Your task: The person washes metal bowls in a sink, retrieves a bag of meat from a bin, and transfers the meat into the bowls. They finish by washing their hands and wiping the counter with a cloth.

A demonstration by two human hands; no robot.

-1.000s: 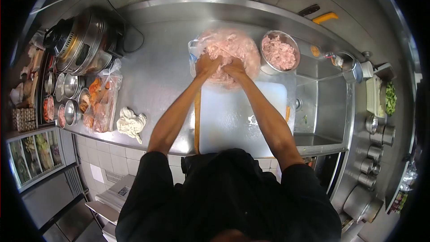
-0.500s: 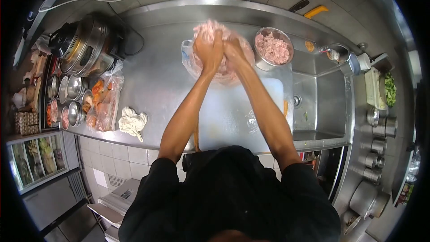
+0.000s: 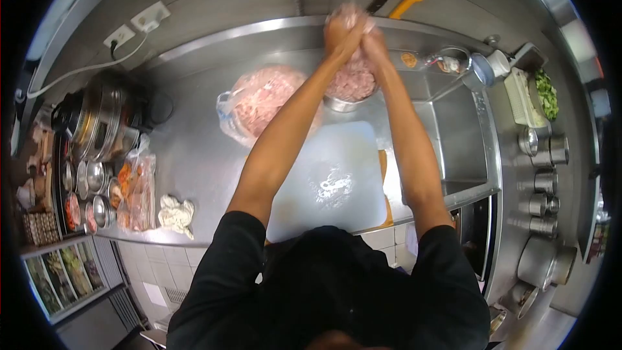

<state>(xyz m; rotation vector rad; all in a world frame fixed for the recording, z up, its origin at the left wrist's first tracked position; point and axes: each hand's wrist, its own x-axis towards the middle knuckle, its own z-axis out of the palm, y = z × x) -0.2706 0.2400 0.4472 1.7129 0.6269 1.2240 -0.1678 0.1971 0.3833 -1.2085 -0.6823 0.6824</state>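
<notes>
Honestly the risky bit here is how high that meat is: both hands are up over the metal bowl (image 3: 350, 87), left hand (image 3: 338, 31) and right hand (image 3: 370, 42) pressed together w/ a lump of minced meat (image 3: 350, 16) squeezed between them, fingers closed round it, tho the motion blur means I can't tell exactly how each finger sits. The bowl already has a good heap of mince in it and it sits on the steel desk (image 3: 194, 155) just behind the white cutting board (image 3: 327, 178), w/ the sink (image 3: 453, 136) right beside it. If the grip loosens or the lump comes down off-centre, my guess is bits land on the desk or in the sink instead of the bowl, and a hard drop could splatter or nudge the bowl toward the sink edge. The open plastic bag of mince (image 3: 262, 104) is near the left forearm, so an elbow swing could drag or tip it imo. Wet greasy hands = slippery, that's the main cause. Rag (image 3: 175, 212) and the small tins (image 3: 91, 188) at far left are well apart, no worry there
</notes>
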